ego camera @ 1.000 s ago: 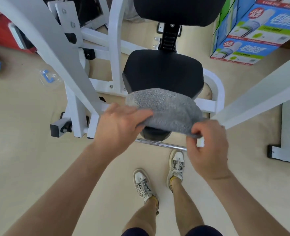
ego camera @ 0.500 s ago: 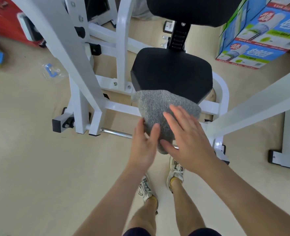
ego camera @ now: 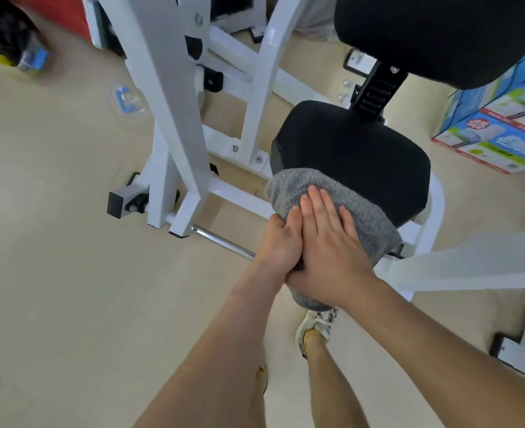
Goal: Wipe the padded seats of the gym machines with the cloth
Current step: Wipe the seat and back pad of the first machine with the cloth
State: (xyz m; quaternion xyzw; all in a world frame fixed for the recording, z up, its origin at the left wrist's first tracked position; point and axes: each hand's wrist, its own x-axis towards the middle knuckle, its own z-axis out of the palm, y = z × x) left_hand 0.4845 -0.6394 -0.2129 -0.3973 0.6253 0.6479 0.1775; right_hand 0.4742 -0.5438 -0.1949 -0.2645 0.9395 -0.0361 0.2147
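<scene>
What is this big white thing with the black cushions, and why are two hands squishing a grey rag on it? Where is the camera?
The camera sits on a person's head and looks down, so you see their own arms, legs and a sneaker. The big white metal frame is a gym machine for exercise. The black padded seat is where someone sits, and the black padded backrest above it is for leaning on. A fuzzy grey cloth is draped over the seat's front edge and hangs down. The right hand lies flat and open on the cloth. The left hand is beside it, touching it, fingers curled at the cloth's edge. They are cleaning the seat. On the beige floor lie colourful cardboard boxes and a shiny metal bar.
</scene>
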